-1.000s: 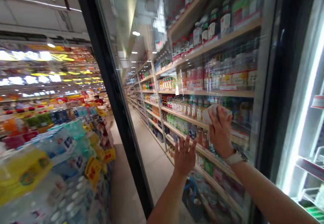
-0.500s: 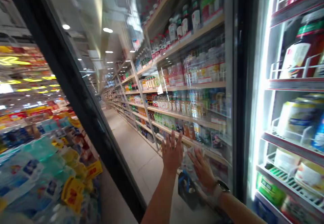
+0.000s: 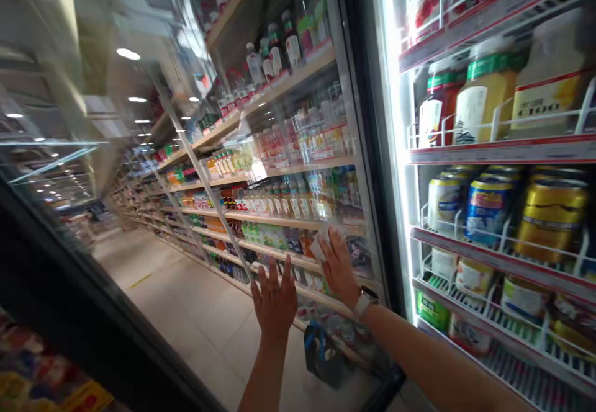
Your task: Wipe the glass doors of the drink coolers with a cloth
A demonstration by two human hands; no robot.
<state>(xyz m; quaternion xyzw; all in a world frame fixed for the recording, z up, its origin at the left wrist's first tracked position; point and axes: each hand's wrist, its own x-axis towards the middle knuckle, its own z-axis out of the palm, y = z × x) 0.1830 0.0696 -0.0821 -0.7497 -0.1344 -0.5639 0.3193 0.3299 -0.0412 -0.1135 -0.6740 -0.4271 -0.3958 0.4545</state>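
Fridge shelves (image 3: 493,152) carry bottles (image 3: 482,105) and cans (image 3: 485,207); wooden shelves (image 3: 311,166), more bottles (image 3: 275,55); the floor (image 3: 186,300), a dark container (image 3: 321,362).

We can't see most of the white cloth (image 3: 318,249) behind the right hand (image 3: 339,264); forearms (image 3: 266,365) cut off by bottom edge, lower-left packages (image 3: 35,362) too blurred to identify.

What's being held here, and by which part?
The right hand holds a pale cloth flat under its fingers, one edge sticking out; the left hand holds nothing.

Smooth, glossy glass door (image 3: 279,114), matt wipe (image 3: 318,247), shiny metal cans (image 3: 552,216)
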